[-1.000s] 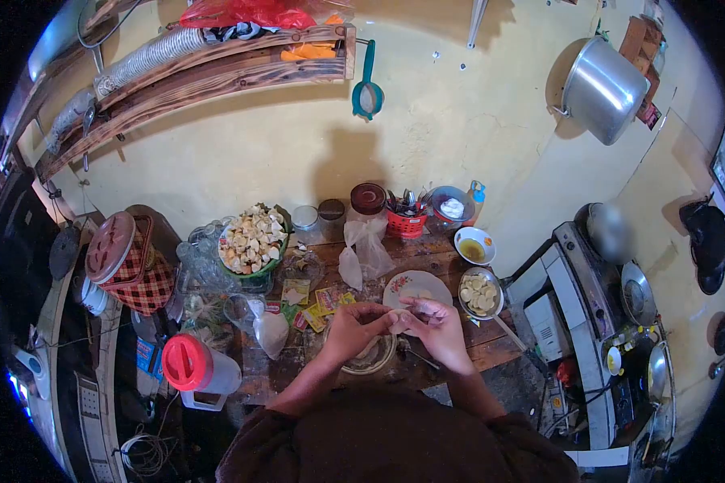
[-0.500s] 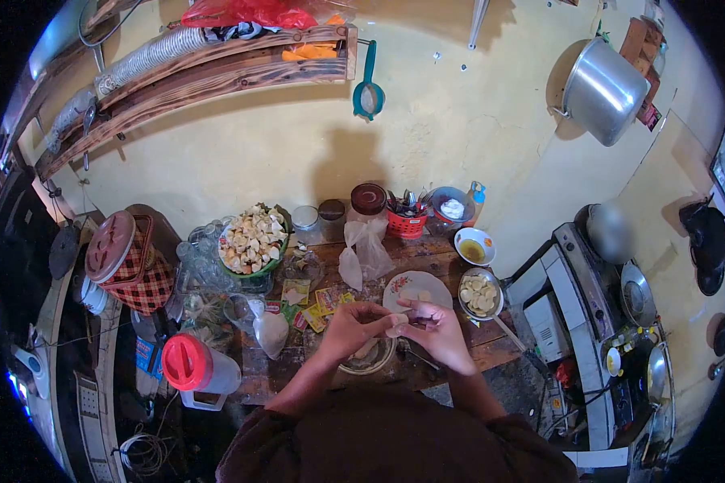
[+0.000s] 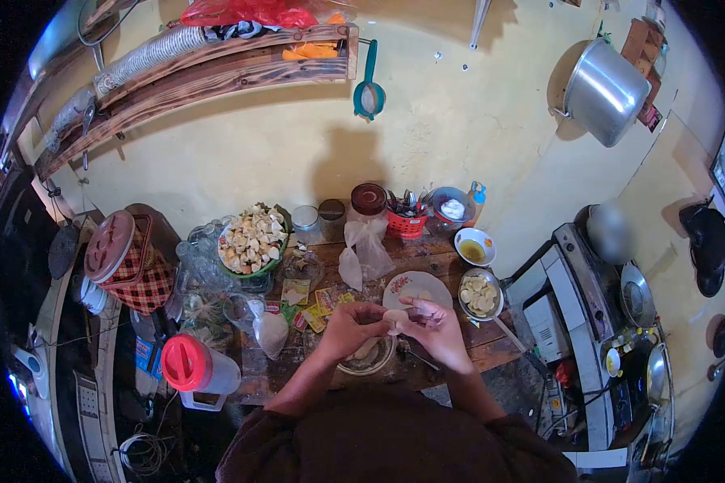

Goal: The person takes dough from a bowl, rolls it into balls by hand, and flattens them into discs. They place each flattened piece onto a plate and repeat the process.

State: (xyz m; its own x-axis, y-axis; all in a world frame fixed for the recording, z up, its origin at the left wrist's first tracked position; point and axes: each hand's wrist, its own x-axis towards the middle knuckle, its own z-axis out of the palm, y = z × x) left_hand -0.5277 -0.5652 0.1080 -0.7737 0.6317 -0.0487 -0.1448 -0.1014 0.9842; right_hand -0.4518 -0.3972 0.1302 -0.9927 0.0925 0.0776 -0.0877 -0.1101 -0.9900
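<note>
A small pale piece of dough [image 3: 394, 319] is pinched between the fingertips of my left hand [image 3: 353, 328] and my right hand [image 3: 433, 328]. Both hands are closed on it, thumbs meeting at its near side. Under them stands a round bowl [image 3: 366, 371] with pale dough inside, partly hidden by my hands. Just beyond my right hand lies a white flowered plate [image 3: 428, 285] bearing some pale pieces. To its right, a long-handled strainer or pan [image 3: 500, 299] holds several flat pale pieces [image 3: 478, 295].
At the back left, a green basket [image 3: 275, 259] is heaped with cut pale chunks. A red-lidded pitcher [image 3: 197, 372] stands front left. Seasoning packets [image 3: 321, 304] and a bag of white powder [image 3: 271, 332] lie left of my hands. A bowl of yellowish liquid [image 3: 473, 250] sits back right; the stove [image 3: 584, 282] is farther right.
My fingers have shifted slightly around the piece of dough, and its visible shape looks a little rounder. Everything on the table stays in place.
</note>
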